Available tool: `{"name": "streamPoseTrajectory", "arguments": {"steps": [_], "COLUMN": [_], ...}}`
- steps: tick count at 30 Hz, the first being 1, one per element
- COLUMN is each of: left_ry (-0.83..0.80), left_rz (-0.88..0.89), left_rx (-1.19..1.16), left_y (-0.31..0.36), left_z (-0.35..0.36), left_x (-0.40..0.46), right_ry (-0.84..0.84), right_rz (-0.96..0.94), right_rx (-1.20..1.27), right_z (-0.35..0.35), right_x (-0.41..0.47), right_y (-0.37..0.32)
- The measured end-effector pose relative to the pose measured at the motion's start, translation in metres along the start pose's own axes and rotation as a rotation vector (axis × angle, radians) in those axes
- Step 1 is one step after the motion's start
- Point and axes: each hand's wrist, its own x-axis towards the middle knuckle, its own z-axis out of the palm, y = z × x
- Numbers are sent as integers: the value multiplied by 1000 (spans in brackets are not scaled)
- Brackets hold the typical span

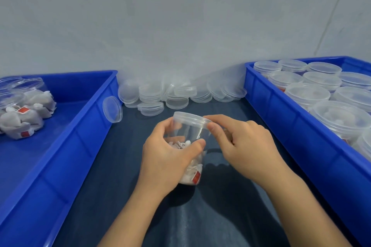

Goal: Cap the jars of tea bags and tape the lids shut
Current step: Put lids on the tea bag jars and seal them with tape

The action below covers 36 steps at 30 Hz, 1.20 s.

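Note:
A clear plastic jar [190, 136] with tea bags inside stands on the dark cloth at the centre, tilted a little away from me. My left hand [166, 156] grips its body, thumb across the front. A clear lid [189, 119] sits on the jar's mouth. My right hand [243, 146] pinches the lid's right rim between thumb and forefinger. No tape is in sight.
A heap of loose clear lids [172, 94] lies against the wall, one lid [112, 109] leaning on the left blue tray [84, 126]. That tray holds uncapped jars of tea bags [24, 110]. The right blue tray [297, 132] is packed with several capped jars [307, 94].

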Motion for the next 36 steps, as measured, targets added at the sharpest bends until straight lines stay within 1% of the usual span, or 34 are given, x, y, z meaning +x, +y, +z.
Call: {"name": "streamPoseTrajectory", "arguments": {"steps": [4, 6, 8, 10, 12, 14, 16, 21, 23, 29, 31, 33, 35, 36], "left_ry": [-102, -131, -123, -116, -111, -105, -104, -102, -109, -261, -314, -330, -291, -243], "left_rz": [-80, -99, -119, -140, -161, -168, -159, -182, -197, -224, -226, -223, -180, -141], "left_rx": [10, 103, 241, 275, 187, 94, 41, -97, -175, -395, -405, -345, -207, -142], "left_y": [3, 8, 11, 13, 12, 10, 11, 11, 12, 9, 6, 5, 6, 6], "left_z": [-5, -8, -13, -16, -18, -21, -26, -27, -26, -27, -27, -26, -22, -20], "left_x": [5, 9, 11, 13, 14, 14, 14, 12, 12, 13, 13, 14, 15, 14], "right_ry": [47, 62, 82, 92, 49, -58, -107, -121, -131, -151, -144, -122, -96, -84], "right_rz": [9, 5, -14, -35, -36, -8, 14, 25, 37, 9, 8, 20, 37, 45], "right_rx": [-87, -135, -182, -188, -109, 69, 183, 104, 123, 227, 271, 285, 265, 240], "right_z": [3, 5, 9, 11, 10, 1, -7, -10, -8, -4, -4, -4, -3, -3], "right_x": [-5, -7, -9, -13, -14, -13, -11, -8, -6, -6, -6, -7, -8, -9], "right_y": [-7, -11, -17, -23, -28, -25, -17, -8, -8, -8, -9, -11, -11, -11]}}
